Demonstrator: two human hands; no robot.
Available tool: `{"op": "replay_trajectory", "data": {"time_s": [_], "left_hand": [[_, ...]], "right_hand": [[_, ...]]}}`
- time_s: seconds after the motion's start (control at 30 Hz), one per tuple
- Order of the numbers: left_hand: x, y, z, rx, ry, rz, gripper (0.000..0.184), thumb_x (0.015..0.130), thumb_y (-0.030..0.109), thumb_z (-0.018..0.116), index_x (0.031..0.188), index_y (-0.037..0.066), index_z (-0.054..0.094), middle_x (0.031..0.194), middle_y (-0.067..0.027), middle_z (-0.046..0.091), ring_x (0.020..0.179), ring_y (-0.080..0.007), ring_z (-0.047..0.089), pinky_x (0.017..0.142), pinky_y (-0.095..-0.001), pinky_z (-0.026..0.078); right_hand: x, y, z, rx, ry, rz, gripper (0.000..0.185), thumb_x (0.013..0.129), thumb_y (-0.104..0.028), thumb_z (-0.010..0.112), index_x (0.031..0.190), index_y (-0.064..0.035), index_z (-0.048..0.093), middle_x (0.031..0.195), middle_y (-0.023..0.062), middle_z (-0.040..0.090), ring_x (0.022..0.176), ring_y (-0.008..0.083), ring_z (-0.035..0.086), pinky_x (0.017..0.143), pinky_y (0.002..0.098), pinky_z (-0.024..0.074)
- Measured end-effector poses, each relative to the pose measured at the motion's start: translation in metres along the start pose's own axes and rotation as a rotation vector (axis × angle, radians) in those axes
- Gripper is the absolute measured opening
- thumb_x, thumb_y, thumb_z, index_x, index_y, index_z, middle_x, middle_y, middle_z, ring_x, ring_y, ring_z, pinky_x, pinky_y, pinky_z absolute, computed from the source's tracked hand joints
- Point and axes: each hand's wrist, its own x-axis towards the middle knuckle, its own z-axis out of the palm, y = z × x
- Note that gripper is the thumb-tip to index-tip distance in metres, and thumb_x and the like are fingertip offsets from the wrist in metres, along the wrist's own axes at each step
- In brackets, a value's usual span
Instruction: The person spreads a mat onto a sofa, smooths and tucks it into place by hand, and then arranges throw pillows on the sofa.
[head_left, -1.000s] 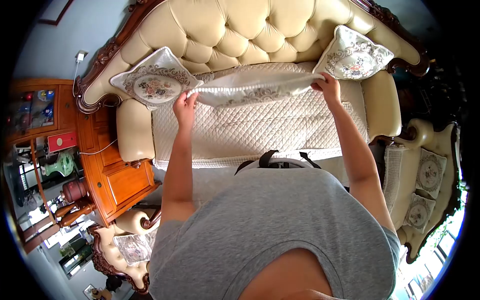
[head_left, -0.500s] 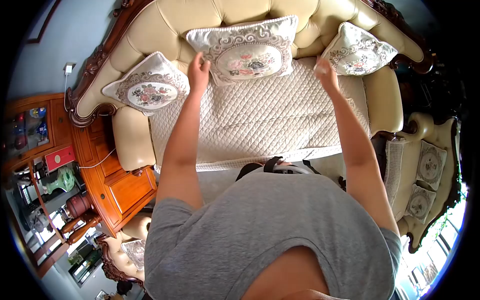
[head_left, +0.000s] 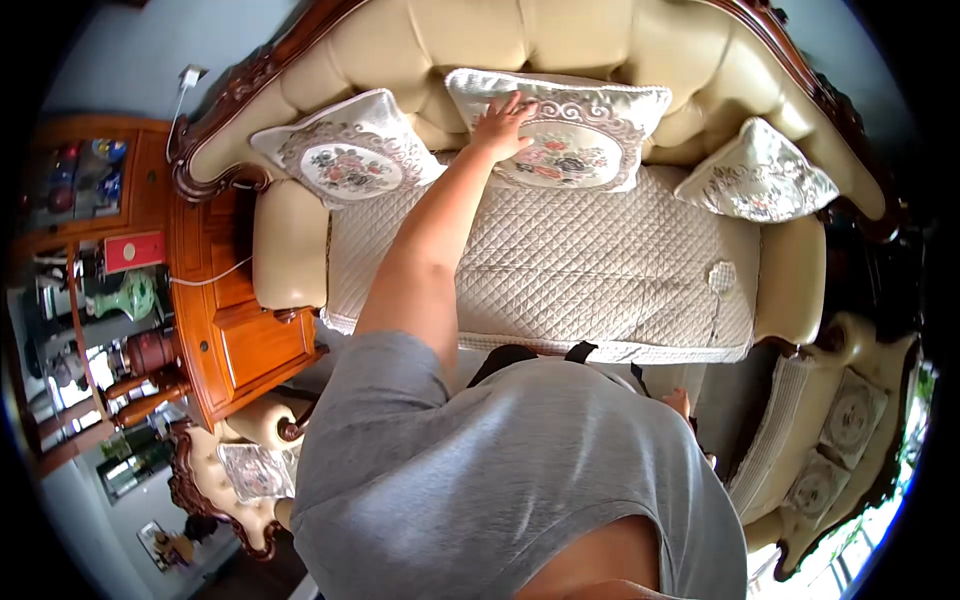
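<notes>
My left hand (head_left: 503,127) lies on the left part of the middle cushion (head_left: 568,158), its fingers spread. This cushion is cream with a floral oval and leans on the sofa's tufted back. Low by my body, my right hand (head_left: 679,402) shows only in part beside my shirt, its fingers mostly hidden. A matching left cushion (head_left: 350,165) rests by the left armrest, and a tilted right cushion (head_left: 757,178) by the other. On the quilted seat cover (head_left: 590,250) lies a small pale flat-headed thing with a thin stem (head_left: 721,277).
The cream sofa's left armrest (head_left: 290,245) stands beside a wooden cabinet (head_left: 260,345) with a white cord across it. Another sofa with cushions (head_left: 852,415) is at right, and an armchair (head_left: 258,495) at lower left.
My left hand has moved from the middle cushion's left edge onto its front. My right hand has dropped from beside the right cushion to my side. The view has shifted.
</notes>
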Motion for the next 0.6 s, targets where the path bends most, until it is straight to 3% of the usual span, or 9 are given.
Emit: {"op": "replay_trajectory", "data": {"time_s": [0.07,0.13,0.2,0.23,0.3,0.33,0.4,0.5,0.6], "left_hand": [[-0.004,-0.015,0.002,-0.081,0.384,0.151,0.076,0.084,0.033,0.068,0.147,0.030,0.027,0.157,-0.0074,0.013,0.140,-0.0363,0.024,0.113,-0.0487,0.029],[-0.035,-0.024,-0.019,-0.014,0.648,0.071,0.067,0.082,0.017,0.065,0.143,0.020,0.037,0.151,-0.0141,0.028,0.135,-0.0326,0.034,0.112,-0.0491,0.027],[-0.041,-0.066,-0.015,0.162,0.694,-0.119,0.071,0.084,0.021,0.067,0.146,0.019,0.032,0.150,-0.0115,0.029,0.130,-0.0307,0.040,0.110,-0.0425,0.035],[-0.035,-0.107,-0.009,-0.265,0.654,-0.217,0.074,0.084,0.023,0.068,0.147,0.018,0.030,0.150,-0.0117,0.029,0.130,-0.0301,0.040,0.109,-0.0431,0.036],[-0.038,-0.166,-0.013,-0.368,0.676,-0.450,0.072,0.080,0.021,0.068,0.144,0.020,0.035,0.150,-0.0118,0.029,0.128,-0.0330,0.041,0.106,-0.0446,0.038],[-0.042,-0.180,-0.028,-0.036,0.758,-0.574,0.069,0.077,0.018,0.067,0.141,0.023,0.041,0.151,-0.0116,0.029,0.127,-0.0365,0.042,0.103,-0.0454,0.040],[-0.048,-0.214,-0.049,0.217,0.523,-0.664,0.073,0.076,0.022,0.073,0.141,0.029,0.041,0.151,-0.0085,0.029,0.126,-0.0368,0.042,0.101,-0.0460,0.042],[-0.040,-0.245,-0.054,0.090,0.187,-0.560,0.085,0.068,0.028,0.083,0.140,0.033,0.038,0.148,-0.0059,0.030,0.130,-0.0357,0.037,0.101,-0.0456,0.044],[-0.020,-0.269,-0.021,0.105,0.249,-0.447,0.078,0.069,0.027,0.082,0.136,0.028,0.043,0.145,-0.0059,0.038,0.129,-0.0368,0.039,0.102,-0.0451,0.043]], "right_hand": [[-0.012,-0.014,0.007,0.155,-0.124,-0.017,0.048,0.082,-0.005,0.061,0.128,-0.0097,0.048,0.089,0.0116,0.064,0.063,0.0214,0.066,0.047,0.0325,0.0521],[-0.017,-0.024,0.013,0.250,-0.216,-0.066,0.046,0.084,-0.005,0.060,0.128,-0.0105,0.048,0.091,0.0110,0.064,0.064,0.0219,0.066,0.048,0.0312,0.0525],[-0.025,-0.039,0.015,0.259,-0.265,-0.116,0.045,0.085,-0.005,0.059,0.128,-0.0107,0.048,0.092,0.0106,0.065,0.066,0.0216,0.067,0.049,0.0299,0.0528],[-0.034,-0.051,0.016,0.255,-0.282,-0.135,0.044,0.086,-0.006,0.059,0.128,-0.0104,0.048,0.091,0.0104,0.065,0.066,0.0211,0.067,0.050,0.0293,0.0529],[-0.053,-0.064,0.009,0.191,-0.281,-0.183,0.037,0.089,-0.009,0.058,0.125,-0.0077,0.051,0.092,0.0099,0.066,0.069,0.0179,0.067,0.055,0.0259,0.0529],[-0.066,-0.073,0.002,0.196,-0.272,-0.176,0.037,0.089,-0.009,0.058,0.125,-0.0077,0.051,0.092,0.0099,0.066,0.069,0.0179,0.067,0.055,0.0259,0.0529],[-0.089,-0.080,-0.004,0.122,-0.240,-0.172,0.034,0.088,-0.010,0.059,0.122,-0.0072,0.054,0.092,0.0089,0.067,0.070,0.0159,0.067,0.055,0.0253,0.0530],[-0.105,-0.059,-0.011,0.127,-0.170,-0.149,0.033,0.087,-0.008,0.058,0.119,-0.0077,0.056,0.089,0.0074,0.067,0.070,0.0149,0.066,0.057,0.0250,0.0535],[-0.123,-0.036,-0.013,0.084,-0.132,-0.110,0.033,0.085,-0.006,0.057,0.118,-0.0074,0.056,0.087,0.0075,0.067,0.069,0.0150,0.066,0.057,0.0254,0.0537]]}}
